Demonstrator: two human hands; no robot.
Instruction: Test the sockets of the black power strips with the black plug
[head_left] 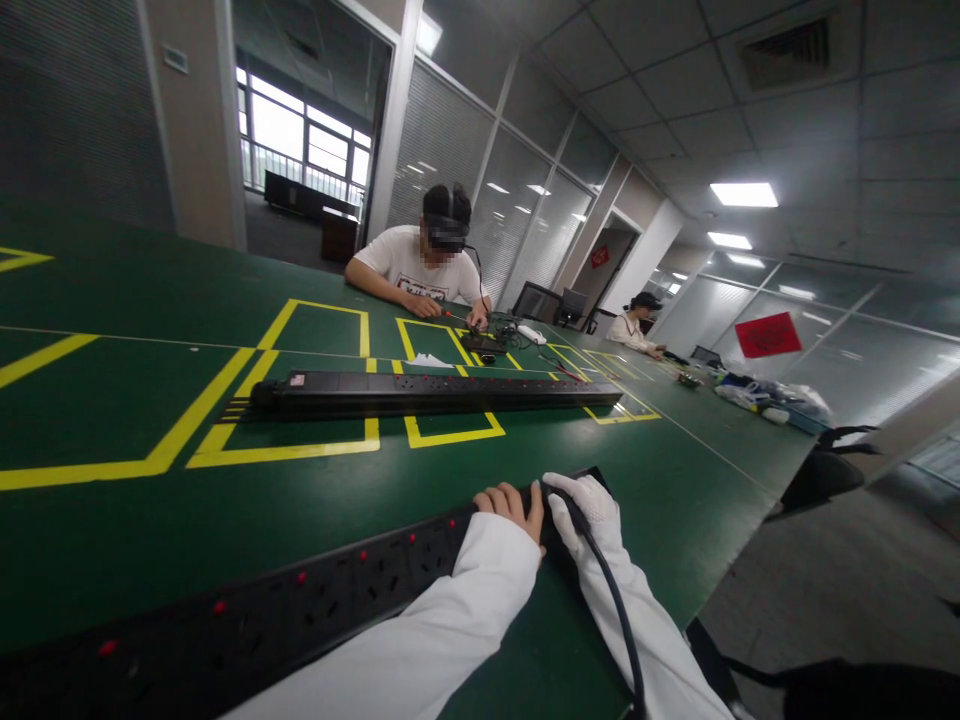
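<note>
A long black power strip (341, 597) with several sockets and red lights or switches runs from the lower left to the middle of the green table. My bare left hand (511, 508) curls over the strip near its far end, fingers wrapped across its top. My right hand (592, 508), in a white glove, is closed beside it round a black power cable (616, 600) at the strip's end. From there the cable drops along my right forearm. The grip hides whatever is at the cable's tip, so I cannot tell whether it sits in a socket.
A second black power strip (442, 394) lies farther back across yellow tape outlines (281, 453). Across the table (187, 540) a person (420, 262) handles small parts and cables. Another person (634, 325) sits farther right, near a heap of plastic-wrapped items (772, 396).
</note>
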